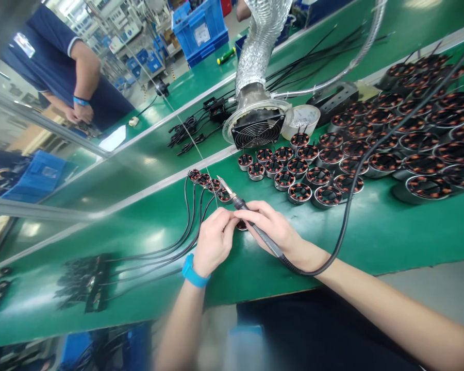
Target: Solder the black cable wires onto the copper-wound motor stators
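Observation:
My right hand (272, 226) is closed around a soldering iron (268, 241), whose metal tip points up and left, away from me. Its black cord loops off to the right. Close against it, my left hand (216, 238) has its fingers pinched together, and what they hold is hidden. A thin wire (193, 141) runs down from above to behind the left fingers. Partly covered by both hands is a round motor stator (242, 225) with copper windings. Just beyond the iron's tip sit several small stators (204, 179) in a row, with black cables (187, 234) leading left.
Rows of stators in metal cups (299, 193) fill the right side of the green bench (154, 219). Behind them stand a fume duct with a fan (257, 131) and a white tub (302, 121). Black connectors (95, 283) lie left. Across the bench stands another person (77, 77).

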Available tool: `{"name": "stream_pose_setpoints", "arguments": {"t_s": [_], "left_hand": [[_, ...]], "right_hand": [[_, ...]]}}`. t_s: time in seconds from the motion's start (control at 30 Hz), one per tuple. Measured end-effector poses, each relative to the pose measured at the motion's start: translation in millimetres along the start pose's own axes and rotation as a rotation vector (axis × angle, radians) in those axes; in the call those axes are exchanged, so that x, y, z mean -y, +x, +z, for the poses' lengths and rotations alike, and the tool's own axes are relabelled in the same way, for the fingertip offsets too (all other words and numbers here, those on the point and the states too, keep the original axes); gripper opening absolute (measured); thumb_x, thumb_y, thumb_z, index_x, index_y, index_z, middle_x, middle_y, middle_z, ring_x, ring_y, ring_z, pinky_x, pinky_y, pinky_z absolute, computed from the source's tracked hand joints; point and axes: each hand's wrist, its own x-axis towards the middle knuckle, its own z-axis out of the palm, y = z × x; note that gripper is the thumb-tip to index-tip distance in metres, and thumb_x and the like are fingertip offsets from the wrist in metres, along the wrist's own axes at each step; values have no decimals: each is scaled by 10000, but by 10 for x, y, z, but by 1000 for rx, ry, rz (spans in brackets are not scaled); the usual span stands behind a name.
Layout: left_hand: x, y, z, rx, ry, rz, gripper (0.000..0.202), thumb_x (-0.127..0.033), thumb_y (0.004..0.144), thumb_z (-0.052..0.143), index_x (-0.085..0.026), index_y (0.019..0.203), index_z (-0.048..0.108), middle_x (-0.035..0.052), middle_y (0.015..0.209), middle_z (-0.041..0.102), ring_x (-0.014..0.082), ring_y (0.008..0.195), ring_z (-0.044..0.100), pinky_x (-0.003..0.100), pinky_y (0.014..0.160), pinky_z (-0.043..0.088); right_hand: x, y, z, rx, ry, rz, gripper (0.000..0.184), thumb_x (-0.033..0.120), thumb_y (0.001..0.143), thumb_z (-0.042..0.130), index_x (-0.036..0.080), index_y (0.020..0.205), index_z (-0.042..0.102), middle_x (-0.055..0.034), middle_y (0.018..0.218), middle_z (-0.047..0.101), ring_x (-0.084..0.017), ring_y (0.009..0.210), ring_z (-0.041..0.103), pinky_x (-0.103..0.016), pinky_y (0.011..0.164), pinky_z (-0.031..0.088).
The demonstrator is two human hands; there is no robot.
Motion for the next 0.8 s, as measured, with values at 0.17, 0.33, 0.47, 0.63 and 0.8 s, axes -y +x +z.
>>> {"name": "stream_pose_setpoints", "arguments": {"t_s": [0.17, 0.33, 0.47, 0.63, 0.8], "left_hand": [[-3, 53, 33, -26, -55, -34, 200, -218, 986, 488, -192, 829, 610, 37, 826, 593, 169, 803, 552, 283, 758, 428], [0, 116, 10, 4, -77, -40, 190, -221, 970, 506, -200, 827, 629, 57, 904, 653, 192, 889, 590, 306, 843, 442], [-1, 144, -18, 35, -129, -69, 196, -209, 961, 515, -191, 797, 620, 59, 899, 654, 186, 873, 603, 292, 824, 453], [9, 130, -10, 22, -158, -114, 191, -196, 951, 533, -183, 779, 618, 51, 896, 654, 179, 873, 607, 286, 826, 456], [21, 117, 25, -6, -199, -139, 184, -192, 944, 547, -180, 777, 624, 44, 895, 654, 174, 879, 610, 281, 824, 459]], "right_hand": [[24, 33, 2, -33, -6, 15, 433, 94, 950, 522, 236, 1359, 540, -86, 1125, 587, -175, 998, 644, -290, 860, 587], [82, 94, -67, -226, -78, 87, 339, 97, 924, 578, 238, 1230, 612, -71, 1056, 647, -172, 929, 670, -293, 810, 589], [168, 76, -190, -377, -107, 150, 210, 134, 889, 632, 227, 1075, 663, -31, 909, 720, -165, 777, 698, -276, 714, 582], [221, -38, -295, -454, -106, 205, 78, 173, 864, 609, 208, 861, 678, 14, 677, 691, -142, 560, 654, -262, 547, 516], [206, -68, -305, -422, 34, 146, 124, 141, 833, 582, 216, 848, 680, 20, 670, 685, -138, 539, 633, -268, 528, 494]]}}
